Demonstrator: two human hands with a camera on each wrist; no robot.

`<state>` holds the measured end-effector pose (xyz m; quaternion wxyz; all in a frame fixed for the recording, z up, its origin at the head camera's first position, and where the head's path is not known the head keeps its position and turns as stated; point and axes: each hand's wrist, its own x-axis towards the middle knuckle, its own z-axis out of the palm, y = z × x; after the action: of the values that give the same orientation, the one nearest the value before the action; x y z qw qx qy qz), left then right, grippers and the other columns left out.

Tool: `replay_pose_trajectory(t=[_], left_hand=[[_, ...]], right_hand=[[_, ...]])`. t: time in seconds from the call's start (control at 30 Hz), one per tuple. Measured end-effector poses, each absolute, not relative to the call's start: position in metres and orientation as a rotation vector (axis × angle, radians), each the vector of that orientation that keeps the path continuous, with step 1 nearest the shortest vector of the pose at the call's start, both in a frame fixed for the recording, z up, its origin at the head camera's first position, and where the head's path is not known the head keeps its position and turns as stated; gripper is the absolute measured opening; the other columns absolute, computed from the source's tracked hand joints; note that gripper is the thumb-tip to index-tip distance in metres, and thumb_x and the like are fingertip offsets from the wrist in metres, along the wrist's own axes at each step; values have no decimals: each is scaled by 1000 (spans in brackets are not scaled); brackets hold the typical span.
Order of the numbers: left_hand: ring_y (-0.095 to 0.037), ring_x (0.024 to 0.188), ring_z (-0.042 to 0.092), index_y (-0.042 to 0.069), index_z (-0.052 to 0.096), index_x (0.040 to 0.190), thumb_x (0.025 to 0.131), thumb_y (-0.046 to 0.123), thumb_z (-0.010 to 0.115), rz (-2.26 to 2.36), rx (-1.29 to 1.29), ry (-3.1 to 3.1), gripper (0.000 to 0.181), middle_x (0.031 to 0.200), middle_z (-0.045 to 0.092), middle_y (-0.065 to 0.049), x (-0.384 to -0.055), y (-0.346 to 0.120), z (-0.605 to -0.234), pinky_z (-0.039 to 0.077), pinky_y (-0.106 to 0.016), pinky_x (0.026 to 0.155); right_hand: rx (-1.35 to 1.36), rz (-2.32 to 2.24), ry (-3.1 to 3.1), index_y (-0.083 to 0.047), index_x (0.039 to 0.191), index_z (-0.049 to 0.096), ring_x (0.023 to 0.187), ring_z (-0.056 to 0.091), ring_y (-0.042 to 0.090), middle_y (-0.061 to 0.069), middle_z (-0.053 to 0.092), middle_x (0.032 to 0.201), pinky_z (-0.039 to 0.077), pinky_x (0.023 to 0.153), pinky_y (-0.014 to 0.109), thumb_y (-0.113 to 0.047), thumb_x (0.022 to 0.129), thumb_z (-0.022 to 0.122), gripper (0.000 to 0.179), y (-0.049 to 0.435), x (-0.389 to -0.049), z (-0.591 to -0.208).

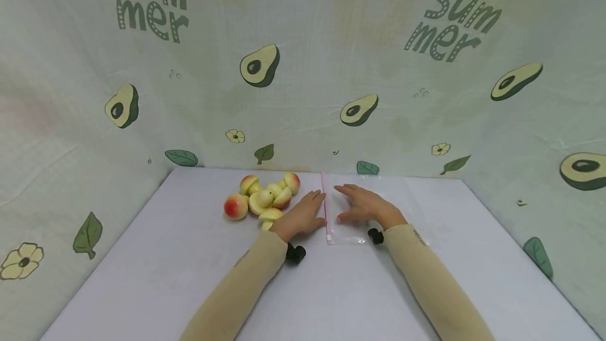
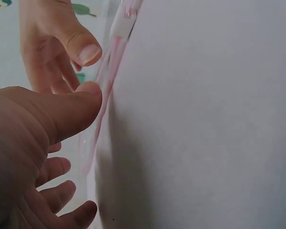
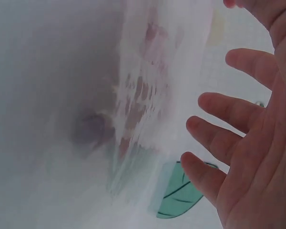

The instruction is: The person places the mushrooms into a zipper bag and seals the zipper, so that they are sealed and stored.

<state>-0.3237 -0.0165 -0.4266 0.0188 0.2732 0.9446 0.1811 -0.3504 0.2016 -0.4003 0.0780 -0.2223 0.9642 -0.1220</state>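
Observation:
A clear plastic zip bag [image 1: 347, 236] lies flat on the table, its pink zip strip [image 1: 324, 180] running along the left edge. In the left wrist view a white slider [image 2: 124, 23] sits on that strip. My left hand [image 1: 299, 217] is at the strip with its fingers extended, the thumb right beside the pink edge. Over the bag, my right hand [image 1: 369, 207] has its fingers spread and nothing between them. Several toy mushrooms [image 1: 235, 207], pale yellow with red-tinged caps, lie heaped just left of my left hand, which partly overlaps one stem.
The white table [image 1: 189, 278] meets a hanging cloth [image 1: 303, 120] printed with avocados and leaves at the back and both sides. A black wrist camera [image 1: 295, 253] is on the left wrist, and another black camera [image 1: 376, 236] on the right.

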Motion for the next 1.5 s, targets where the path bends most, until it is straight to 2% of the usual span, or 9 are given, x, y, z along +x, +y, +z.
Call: replay_pose_trajectory(t=[0.27, 0.6, 0.9, 1.27, 1.5], left_hand=[[-30, 140, 26, 3, 34, 146, 91, 32, 65, 466, 840, 2919, 69, 152, 31, -15, -336, -15, -428, 21, -38, 114], [-29, 139, 29, 4, 38, 145, 92, 32, 64, 472, 842, 2885, 66, 149, 35, -16, -344, -18, -428, 22, -38, 114], [-28, 139, 30, 12, 44, 143, 92, 38, 61, 398, 809, 2887, 60, 149, 38, -12, -349, -15, -427, 25, -41, 112], [-28, 138, 32, 16, 51, 139, 91, 41, 61, 333, 812, 2911, 56, 147, 40, -11, -349, -14, -429, 28, -41, 111], [-31, 136, 35, 22, 52, 138, 91, 47, 58, 185, 789, 2930, 54, 147, 42, -8, -347, -11, -425, 31, -47, 108]], right_hand=[[-642, -363, 2837, -27, 149, 33, 138, 30, 29, 8, 27, 155, 30, 108, 50, -57, 72, 76, 94, 200, -358, -405], [-636, -402, 2807, -24, 149, 33, 139, 28, 26, 9, 29, 154, 26, 111, 47, -57, 73, 75, 94, 201, -359, -408], [-665, -423, 2811, -23, 150, 32, 139, 28, 26, 9, 29, 154, 26, 111, 47, -60, 72, 74, 96, 202, -357, -406], [-670, -437, 2787, -22, 149, 33, 139, 29, 28, 11, 29, 153, 26, 110, 49, -59, 72, 74, 96, 203, -358, -409], [-676, -443, 2764, -17, 149, 34, 142, 20, 29, 14, 27, 154, 23, 112, 48, -59, 73, 74, 95, 205, -358, -411]])
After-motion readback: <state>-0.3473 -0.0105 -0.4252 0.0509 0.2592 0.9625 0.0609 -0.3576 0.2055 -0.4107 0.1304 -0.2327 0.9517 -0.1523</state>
